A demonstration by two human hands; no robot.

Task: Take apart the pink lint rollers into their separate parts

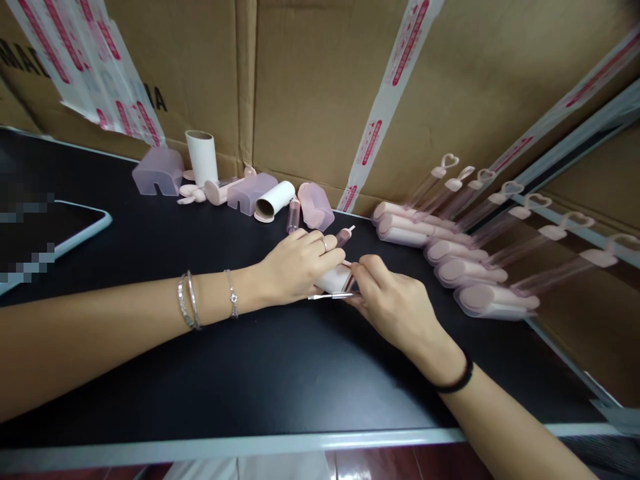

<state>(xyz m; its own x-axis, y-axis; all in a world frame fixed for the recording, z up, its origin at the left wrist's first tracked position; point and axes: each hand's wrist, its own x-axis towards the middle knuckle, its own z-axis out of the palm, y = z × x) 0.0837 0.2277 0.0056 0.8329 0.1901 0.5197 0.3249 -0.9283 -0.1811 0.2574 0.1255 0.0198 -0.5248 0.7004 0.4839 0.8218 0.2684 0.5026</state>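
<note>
My left hand (303,267) is curled palm-down over a white-and-pink roller (334,279), which lies low above the black table. My right hand (393,300) is closed at the roller's right end, thumb and fingers pinched together. A thin, shiny metal tool (333,295) runs along the roller's near side, between both hands; its kind does not show clearly. The right fingers hide its right end. Just behind my left fingers pokes a clear pink handle (345,235). Another small clear pink handle (293,217) stands beyond my left knuckles.
White tubes (203,159), (277,199) and translucent pink covers (159,172) line the back with small pink parts (193,193). Several pink rollers with heart-ended handles (495,297) sit in a row at right. A phone or tablet (75,237) lies left. Taped cardboard (305,87) walls the back.
</note>
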